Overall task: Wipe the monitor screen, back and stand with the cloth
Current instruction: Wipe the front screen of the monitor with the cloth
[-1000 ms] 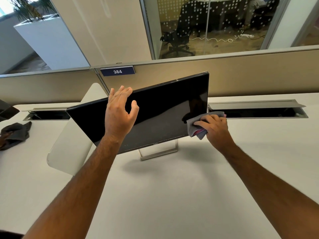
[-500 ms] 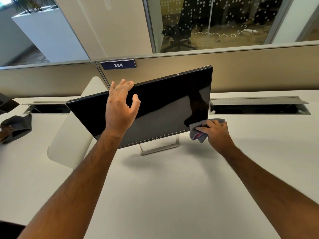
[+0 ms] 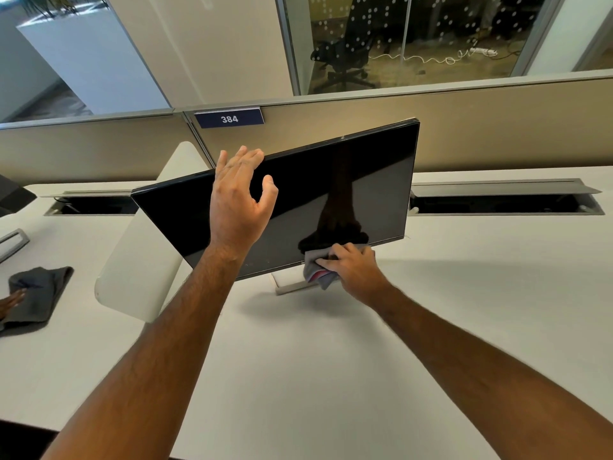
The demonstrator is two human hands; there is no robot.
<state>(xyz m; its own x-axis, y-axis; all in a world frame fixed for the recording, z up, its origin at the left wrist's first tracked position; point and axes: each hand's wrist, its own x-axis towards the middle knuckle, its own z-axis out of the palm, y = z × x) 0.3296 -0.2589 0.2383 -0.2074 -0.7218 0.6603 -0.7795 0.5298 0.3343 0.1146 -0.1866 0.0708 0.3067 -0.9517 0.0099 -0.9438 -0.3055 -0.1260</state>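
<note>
White desk [image 3: 298, 376] carried monitor stand [image 3: 292, 283] just left of the gripped cloth; dark rag [image 3: 36, 293] lay far left.

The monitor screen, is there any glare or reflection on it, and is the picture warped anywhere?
Head view: the monitor screen is glossy and mirrors the right hand and forearm gripping the cloth; soft shadow lies on the desk under the stand; wide-angle bending curves the partition; focus sharp.

Left hand [image 3: 237, 207] raised, fingers [image 3: 247, 159] spread; right hand [image 3: 351, 267] curled.
</note>
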